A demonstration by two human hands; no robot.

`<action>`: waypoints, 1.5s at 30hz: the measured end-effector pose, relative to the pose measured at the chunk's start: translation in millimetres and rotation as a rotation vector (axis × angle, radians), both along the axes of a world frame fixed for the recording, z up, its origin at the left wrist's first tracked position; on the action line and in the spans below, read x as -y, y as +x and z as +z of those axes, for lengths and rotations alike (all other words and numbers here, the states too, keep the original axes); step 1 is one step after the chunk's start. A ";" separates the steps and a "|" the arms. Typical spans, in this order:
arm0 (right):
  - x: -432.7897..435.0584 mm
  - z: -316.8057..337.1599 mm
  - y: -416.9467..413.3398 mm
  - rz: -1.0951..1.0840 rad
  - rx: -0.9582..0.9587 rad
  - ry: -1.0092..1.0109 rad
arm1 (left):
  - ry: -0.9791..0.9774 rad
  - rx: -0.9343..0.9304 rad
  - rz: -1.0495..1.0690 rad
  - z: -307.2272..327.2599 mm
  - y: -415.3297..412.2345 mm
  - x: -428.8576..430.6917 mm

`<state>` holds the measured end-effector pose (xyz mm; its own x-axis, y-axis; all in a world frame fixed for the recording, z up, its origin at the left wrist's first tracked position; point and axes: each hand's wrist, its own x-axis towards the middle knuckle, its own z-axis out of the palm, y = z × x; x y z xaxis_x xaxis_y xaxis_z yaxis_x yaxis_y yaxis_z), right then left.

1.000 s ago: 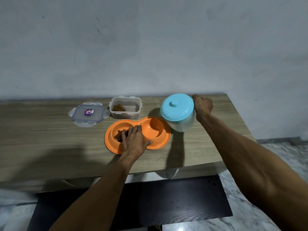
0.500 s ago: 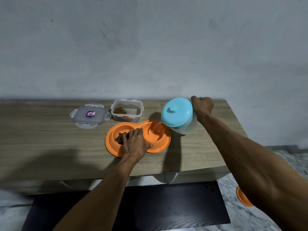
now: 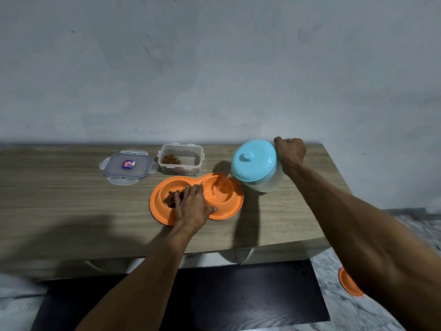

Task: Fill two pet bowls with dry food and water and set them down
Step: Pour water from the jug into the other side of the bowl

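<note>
One bench has one jug tilted over its right end, one double bowl mid-depth, and one open food box and one loose lid behind it; the widest bare wood lies left of the lid. The right hand, fisted at the jug's back, holds it tipped, water streaming into the right well; the left hand lies flat on the divider beside kibble in the left well. One second bowl sits on the floor.
</note>
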<state>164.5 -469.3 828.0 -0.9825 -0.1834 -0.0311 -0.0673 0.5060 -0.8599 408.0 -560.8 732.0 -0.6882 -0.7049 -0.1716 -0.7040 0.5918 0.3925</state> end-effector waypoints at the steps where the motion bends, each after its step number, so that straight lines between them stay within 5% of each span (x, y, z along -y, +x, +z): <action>1: 0.1 0.0 -0.4 -0.004 0.005 -0.008 | 0.000 0.000 0.002 -0.1 -0.3 -0.1; 45: 0.7 -1.1 -4.5 -0.003 0.032 -0.006 | -0.001 0.027 0.000 -0.8 -0.4 0.1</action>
<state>160.0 -470.0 826.9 -0.9816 -0.1807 -0.0613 -0.0382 0.5007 -0.8648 407.6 -560.9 731.2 -0.6834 -0.7051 -0.1894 -0.7144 0.5923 0.3726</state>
